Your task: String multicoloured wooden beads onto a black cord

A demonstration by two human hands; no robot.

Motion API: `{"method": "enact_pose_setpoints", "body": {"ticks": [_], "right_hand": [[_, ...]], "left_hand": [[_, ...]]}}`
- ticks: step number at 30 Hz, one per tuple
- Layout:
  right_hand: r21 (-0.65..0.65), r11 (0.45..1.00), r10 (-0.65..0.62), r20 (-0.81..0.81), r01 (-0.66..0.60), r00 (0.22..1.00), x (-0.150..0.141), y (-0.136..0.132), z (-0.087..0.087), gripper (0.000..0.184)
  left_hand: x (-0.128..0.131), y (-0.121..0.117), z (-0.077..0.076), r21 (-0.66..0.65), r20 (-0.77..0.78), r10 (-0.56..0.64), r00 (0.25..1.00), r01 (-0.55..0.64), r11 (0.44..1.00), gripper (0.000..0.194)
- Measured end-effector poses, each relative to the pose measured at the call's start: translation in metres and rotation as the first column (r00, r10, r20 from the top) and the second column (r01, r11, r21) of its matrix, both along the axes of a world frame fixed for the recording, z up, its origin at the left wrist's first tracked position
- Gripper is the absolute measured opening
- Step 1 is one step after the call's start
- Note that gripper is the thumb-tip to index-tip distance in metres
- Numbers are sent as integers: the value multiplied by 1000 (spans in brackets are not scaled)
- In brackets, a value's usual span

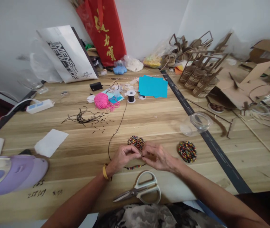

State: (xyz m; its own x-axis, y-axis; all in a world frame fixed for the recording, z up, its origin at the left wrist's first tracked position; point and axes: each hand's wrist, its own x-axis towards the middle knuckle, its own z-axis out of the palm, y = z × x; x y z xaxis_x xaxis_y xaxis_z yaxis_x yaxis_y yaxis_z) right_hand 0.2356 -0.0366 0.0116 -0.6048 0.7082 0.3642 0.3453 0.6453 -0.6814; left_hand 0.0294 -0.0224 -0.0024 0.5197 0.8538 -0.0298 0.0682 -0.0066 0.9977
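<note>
My left hand (123, 157) and my right hand (157, 156) meet fingertip to fingertip over the wooden table (78, 152), both pinched. A thin dark cord (116, 133) runs from a spool (131, 96) to my fingers, and a short strand of coloured beads (133, 167) hangs from it below my hands. What sits between the fingertips is too small to see. A pile of coloured beads (136, 142) lies just behind my hands. A second bead pile (187, 151) lies right of my right hand. White-handled scissors (142, 191) rest close in front of me.
A clear plastic jar (195, 124) lies on its side at the right. A pink yarn ball (101, 100), blue paper sheets (153, 86), cord scraps (85, 117), a white paper (51, 142), a purple object (11, 172), bags and cardboard pieces (201, 69) also sit around.
</note>
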Motion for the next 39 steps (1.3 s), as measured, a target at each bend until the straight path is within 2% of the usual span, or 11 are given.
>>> {"method": "enact_pose_setpoints", "body": {"ticks": [4,8,12,16,21,25,31,35,39], "right_hand": [[-22,999,46,224,-42,974,9,3,6,7],[-99,993,97,283,-72,954,16,5,10,12],[-233,972,68,189,-22,980,14,3,11,16],[-455,889,24,-49,-44,999,4,-2,6,9],[-539,842,-74,-117,-1,990,-2,-4,0,4],[-536,844,-89,-107,18,990,0,-3,2,7],[-383,924,-32,-16,23,999,2,-2,7,6],[-318,948,-4,1,4,1000,2,0,9,7],[-319,946,82,41,-64,996,6,4,8,10]], "left_hand": [[0,0,2,37,-50,32,998,-30,999,22],[1,-1,7,25,-58,33,998,-31,999,23],[1,-1,7,18,-46,27,999,-26,1000,23],[0,-1,4,5,-34,14,999,-14,1000,24],[0,-1,4,38,-53,15,998,-13,999,23],[2,-2,7,91,-82,3,997,4,996,21],[5,-3,9,191,-150,-10,989,39,981,20],[7,-4,8,229,-180,-7,984,49,972,21],[4,-8,16,342,-252,66,965,25,939,20]]}}
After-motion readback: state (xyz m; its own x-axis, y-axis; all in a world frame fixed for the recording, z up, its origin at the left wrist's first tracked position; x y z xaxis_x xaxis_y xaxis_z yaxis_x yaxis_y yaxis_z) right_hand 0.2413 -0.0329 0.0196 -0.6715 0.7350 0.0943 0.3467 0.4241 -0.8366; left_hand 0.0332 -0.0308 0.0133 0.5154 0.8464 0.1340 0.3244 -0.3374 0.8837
